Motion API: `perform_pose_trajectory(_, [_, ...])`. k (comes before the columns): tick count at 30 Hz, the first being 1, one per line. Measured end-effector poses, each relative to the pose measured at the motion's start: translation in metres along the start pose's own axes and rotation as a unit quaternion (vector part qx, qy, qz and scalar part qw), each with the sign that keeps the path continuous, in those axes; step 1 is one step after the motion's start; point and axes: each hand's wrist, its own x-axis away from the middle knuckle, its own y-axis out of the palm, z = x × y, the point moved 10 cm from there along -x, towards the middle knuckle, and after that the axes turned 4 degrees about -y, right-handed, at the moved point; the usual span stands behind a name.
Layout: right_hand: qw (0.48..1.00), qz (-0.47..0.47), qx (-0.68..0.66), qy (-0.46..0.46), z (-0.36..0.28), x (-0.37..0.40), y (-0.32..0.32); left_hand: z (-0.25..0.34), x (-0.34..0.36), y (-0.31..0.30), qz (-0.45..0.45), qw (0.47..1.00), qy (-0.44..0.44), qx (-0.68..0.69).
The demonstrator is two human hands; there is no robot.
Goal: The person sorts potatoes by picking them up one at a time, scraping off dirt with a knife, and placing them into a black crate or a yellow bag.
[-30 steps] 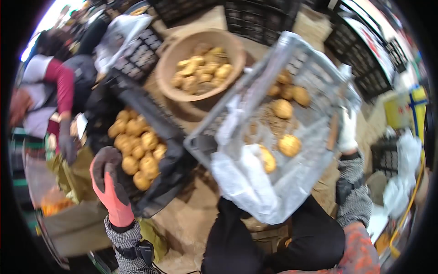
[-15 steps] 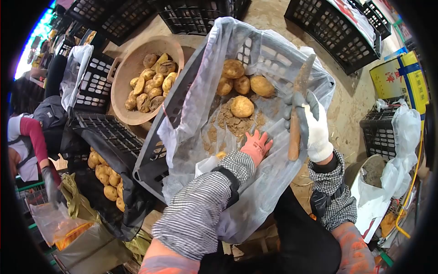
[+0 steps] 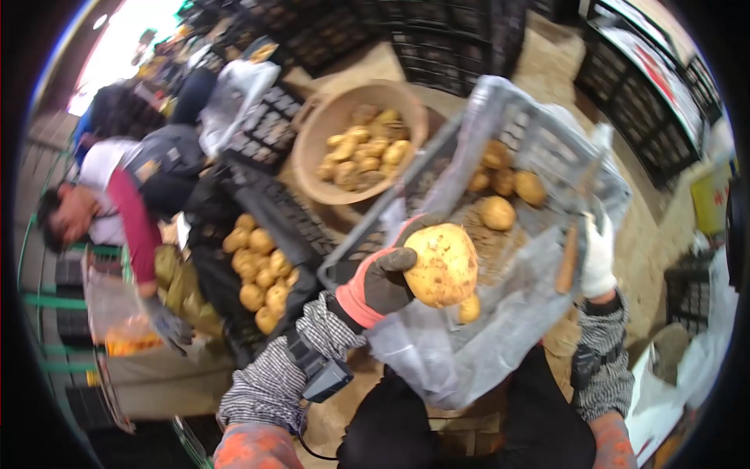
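Potato (image 3: 443, 264): one, large, pale yellow with specks of soil, held up over the near corner of the grey crate (image 3: 539, 129).

Left hand (image 3: 380, 283): dark glove with a red cuff; fingers (image 3: 396, 259) curled against the potato's left side and clamped on it.

Small potato (image 3: 469, 309): one, just below the held potato, lying on the clear plastic liner (image 3: 437, 352) that hangs over the near edge of the grey crate.

Right hand (image 3: 599, 248): white glove, at the right edge of the grey crate; fingers closed round a wooden-handled tool (image 3: 568, 262), which stands nearly upright. The working end of the tool cannot be made out.

Loose potatoes (image 3: 498, 212): four or so, inside the grey crate at its far end, on a patch of soil.

Tan basin (image 3: 308, 152): round, just left of the grey crate, partly filled with potatoes.

Black crate (image 3: 273, 205): left of and below the grey crate, with a heap of yellow potatoes inside.

Another person: well left of the grey crate, red sleeve (image 3: 134, 227), gloved hand (image 3: 168, 328) hanging low.
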Motion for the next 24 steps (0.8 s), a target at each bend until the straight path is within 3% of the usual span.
perform_pose_trajectory(1, [0.997,0.039,0.051,-0.053,0.012,-0.010,-0.019,0.008,0.020,-0.003,0.013,0.999,0.037,0.015])
perform_pose_trajectory(2, [0.999,0.019,0.030,-0.020,0.038,-0.021,-0.032,0.015,0.041,-0.010,0.030,0.998,0.063,0.012])
perform_pose_trajectory(4, [0.999,0.038,0.012,-0.021,0.041,-0.028,-0.038,0.012,0.080,-0.020,0.007,0.990,0.048,0.130])
perform_pose_trajectory(6, [1.000,-0.014,0.008,-0.013,0.049,-0.038,-0.043,0.014,0.121,-0.036,0.045,0.985,0.099,0.134])
perform_pose_trajectory(8, [0.999,0.034,0.021,0.001,0.055,-0.044,-0.057,0.025,0.162,-0.042,0.077,0.979,0.168,0.089])
perform_pose_trajectory(9, [0.999,0.034,0.037,-0.004,0.057,-0.049,-0.060,0.029,0.186,-0.049,0.149,0.964,0.208,0.067])
perform_pose_trajectory(16, [0.990,0.029,0.121,-0.064,0.057,-0.075,-0.077,0.029,0.297,-0.094,0.236,0.918,0.303,0.095])
perform_pose_trajectory(18, [0.992,0.001,0.124,-0.033,0.070,-0.083,-0.086,0.034,0.329,-0.109,0.289,0.895,0.329,0.083])
perform_pose_trajectory(20, [0.983,-0.011,0.178,-0.033,0.081,-0.099,-0.103,0.049,0.377,-0.140,0.342,0.837,0.419,0.081])
perform_pose_trajectory(24, [0.984,0.018,0.176,-0.035,0.075,-0.094,-0.101,0.131,0.481,-0.155,0.443,0.732,0.511,-0.084])
